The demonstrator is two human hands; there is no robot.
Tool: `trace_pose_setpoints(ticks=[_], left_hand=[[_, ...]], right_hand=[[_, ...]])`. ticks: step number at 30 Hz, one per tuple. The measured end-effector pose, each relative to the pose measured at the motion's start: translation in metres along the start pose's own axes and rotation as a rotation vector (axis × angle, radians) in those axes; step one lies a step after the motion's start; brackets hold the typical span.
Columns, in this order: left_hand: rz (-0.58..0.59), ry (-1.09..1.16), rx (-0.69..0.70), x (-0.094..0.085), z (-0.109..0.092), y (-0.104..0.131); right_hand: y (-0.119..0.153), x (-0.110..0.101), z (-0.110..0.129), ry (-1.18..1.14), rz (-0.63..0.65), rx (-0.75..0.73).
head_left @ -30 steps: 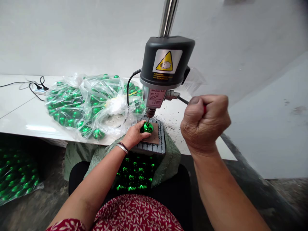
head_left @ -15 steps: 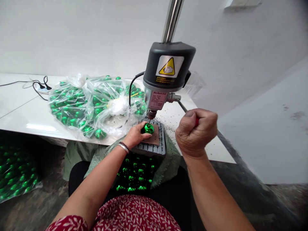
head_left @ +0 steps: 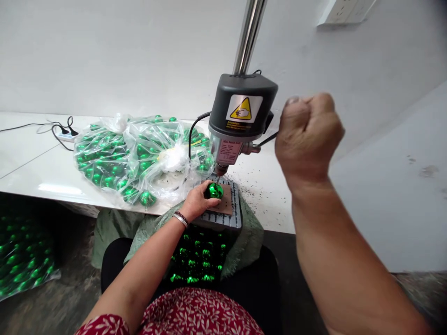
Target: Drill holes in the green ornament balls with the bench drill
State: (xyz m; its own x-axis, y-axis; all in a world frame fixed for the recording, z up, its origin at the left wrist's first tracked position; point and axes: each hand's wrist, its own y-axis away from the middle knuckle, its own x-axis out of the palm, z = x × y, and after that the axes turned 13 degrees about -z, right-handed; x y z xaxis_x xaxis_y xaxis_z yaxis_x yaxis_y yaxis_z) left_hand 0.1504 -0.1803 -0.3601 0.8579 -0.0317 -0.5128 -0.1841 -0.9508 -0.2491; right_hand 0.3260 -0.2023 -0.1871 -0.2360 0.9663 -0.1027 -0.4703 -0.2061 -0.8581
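Observation:
My left hand [head_left: 199, 201] grips a shiny green ball [head_left: 216, 190] between thumb and fingers. The ball rests on a brown board [head_left: 225, 204] that lies on the grey ribbed base [head_left: 237, 218] of a small bench drill [head_left: 246, 109]. Just above the ball is the drill's bit, under the chuck [head_left: 220, 169]; whether the tip touches the ball I cannot tell. My right hand [head_left: 309, 139] is raised at the drill's right side, its fist closed round the end of the feed lever [head_left: 268, 138]. The lever's grip is hidden inside the fist.
Clear plastic bags of green balls [head_left: 108, 156] lie on the white table [head_left: 52, 186] to the left. More green balls [head_left: 197, 260] are below the drill base, and another bag [head_left: 26, 260] is on the floor. A power strip [head_left: 68, 135] with cords sits at the back left.
My right hand has swung up and slightly right with the lever, out of its lower position. My left hand still holds the ball at nearly the same place. The view has shifted slightly.

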Motion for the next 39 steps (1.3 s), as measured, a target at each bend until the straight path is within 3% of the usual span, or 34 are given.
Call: trace_pose_setpoints(ticks=[2, 5, 10, 11, 13, 17, 21, 23, 25, 27, 29, 32, 34, 37, 39], left_hand=[[-0.008, 0.043, 0.026, -0.007, -0.005, 0.010], [0.013, 0.046, 0.065, -0.027, -0.008, 0.032], [0.249, -0.015, 0.111, -0.073, 0.002, 0.070], [0.253, -0.036, 0.105, -0.080, 0.005, 0.074], [0.137, -0.092, 0.078, -0.091, 0.011, 0.078], [-0.165, -0.256, 0.125, -0.100, 0.019, 0.056], [-0.243, -0.453, 0.249, -0.107, 0.027, 0.008], [-0.205, -0.542, 0.201, -0.112, 0.030, -0.015], [-0.077, -0.648, 0.041, -0.116, 0.035, -0.032], [0.055, -0.734, -0.124, -0.119, 0.040, -0.044], [0.093, -0.783, -0.214, -0.120, 0.044, -0.049], [-0.015, -0.850, -0.295, -0.121, 0.040, -0.052], [-0.173, -0.868, -0.287, -0.122, 0.030, -0.052], [-0.451, -0.826, -0.081, -0.125, 0.014, -0.055], [-0.473, -0.802, -0.009, -0.126, 0.011, -0.064]], right_hand=[[-0.017, 0.006, 0.010, 0.076, 0.074, 0.094], [-0.022, 0.008, 0.016, 0.112, 0.103, 0.166], [-0.017, 0.009, 0.013, 0.075, 0.069, 0.146], [-0.017, 0.010, 0.012, 0.093, 0.065, 0.144], [-0.018, 0.012, 0.008, 0.131, 0.056, 0.137], [-0.018, 0.015, 0.002, 0.136, 0.068, 0.111], [-0.016, 0.015, 0.001, 0.168, 0.035, 0.082], [-0.015, 0.015, 0.002, 0.163, 0.017, 0.087], [-0.014, 0.015, 0.003, 0.139, 0.002, 0.107], [-0.014, 0.016, 0.002, 0.119, -0.023, 0.109], [-0.014, 0.017, 0.001, 0.113, -0.043, 0.083], [-0.014, 0.017, -0.003, 0.107, -0.035, 0.045], [-0.014, 0.016, -0.005, 0.085, -0.017, 0.046], [-0.013, 0.015, -0.005, 0.031, -0.022, 0.041], [-0.013, 0.014, -0.004, -0.010, -0.034, 0.036]])
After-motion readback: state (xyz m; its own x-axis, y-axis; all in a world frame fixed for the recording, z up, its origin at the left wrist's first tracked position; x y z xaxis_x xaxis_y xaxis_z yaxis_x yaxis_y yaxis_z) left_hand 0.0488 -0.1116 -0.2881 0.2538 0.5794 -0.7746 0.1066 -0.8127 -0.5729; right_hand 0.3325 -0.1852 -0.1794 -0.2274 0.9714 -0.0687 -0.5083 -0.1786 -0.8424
